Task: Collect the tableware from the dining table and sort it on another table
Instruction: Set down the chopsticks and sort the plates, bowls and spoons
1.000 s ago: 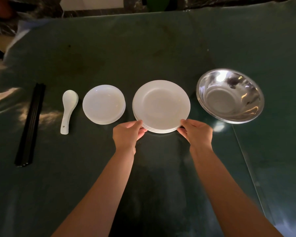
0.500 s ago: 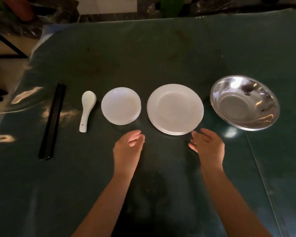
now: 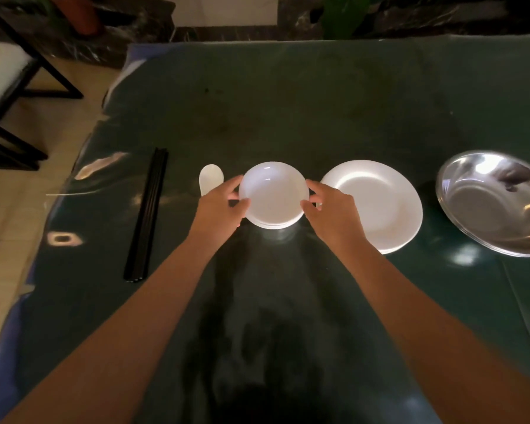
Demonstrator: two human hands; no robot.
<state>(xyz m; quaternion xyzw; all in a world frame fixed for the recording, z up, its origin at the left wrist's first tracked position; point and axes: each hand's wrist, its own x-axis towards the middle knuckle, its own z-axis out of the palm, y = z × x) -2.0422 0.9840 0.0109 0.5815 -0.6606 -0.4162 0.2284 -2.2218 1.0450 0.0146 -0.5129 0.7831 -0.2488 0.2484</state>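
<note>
1. A dark green table (image 3: 288, 102) with a glossy cover carries everything.
2. At the left, black chopsticks (image 3: 147, 215) lie lengthwise.
3. Next come a white spoon (image 3: 210, 179), a stack of small white dishes (image 3: 273, 194) and larger white plates (image 3: 377, 203).
4. At the far right sits a steel bowl (image 3: 496, 203).

Stack of small white round dishes (image 3: 273, 194), gripped at opposite rims by left hand (image 3: 219, 206) and right hand (image 3: 331, 212). Stack of larger white plates (image 3: 380, 206) located just beyond the right hand; white ceramic spoon (image 3: 210, 179) partly hidden behind the left hand.
</note>
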